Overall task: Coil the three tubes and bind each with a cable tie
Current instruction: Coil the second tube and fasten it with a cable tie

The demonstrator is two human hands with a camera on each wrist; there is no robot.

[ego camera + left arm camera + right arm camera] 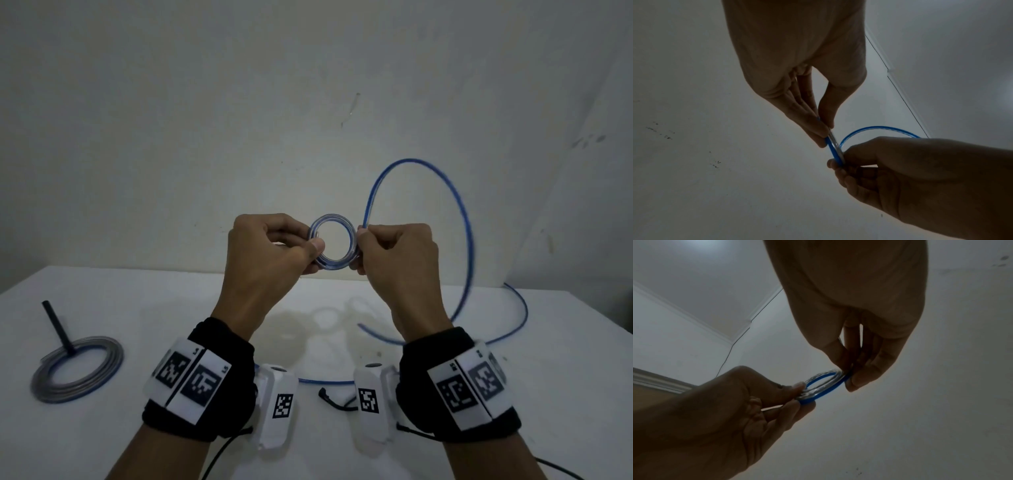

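White wall [205, 120] behind, white desk [102, 301] below; light is dim. We hold the work up in the air above the desk, both hands raised.

Left hand [270, 246]: grip is narrow, thumb and fingers pinching the left side of a small coil [334, 265] of blue tube. In the left wrist view the same pinch shows at the fingertips [818, 129], with the coil [833, 146] seen edge-on between the two hands.

Right hand [397, 250]: grip also narrow, pinching the right side of the coil. In the right wrist view the fingertips [859, 378] close on the far rim of the coil [824, 386], the left hand [735, 402] gripping the near rim.

The loose tail [462, 222] of the same tube leaves the right grip upward, arcs high to the right of it, drops behind the right wrist and runs on along the desk below both grips.

Well to the left of the left grip and lower, a finished coil [77, 370] lies flat on the desk, bound with a black tie [58, 325] whose tail sticks up at a tilt.

Below the right grip, between the wrists, another black tie [334, 401] lies on the desk, part hidden by the wrist cameras. Third tube: we cannot tell where it is.
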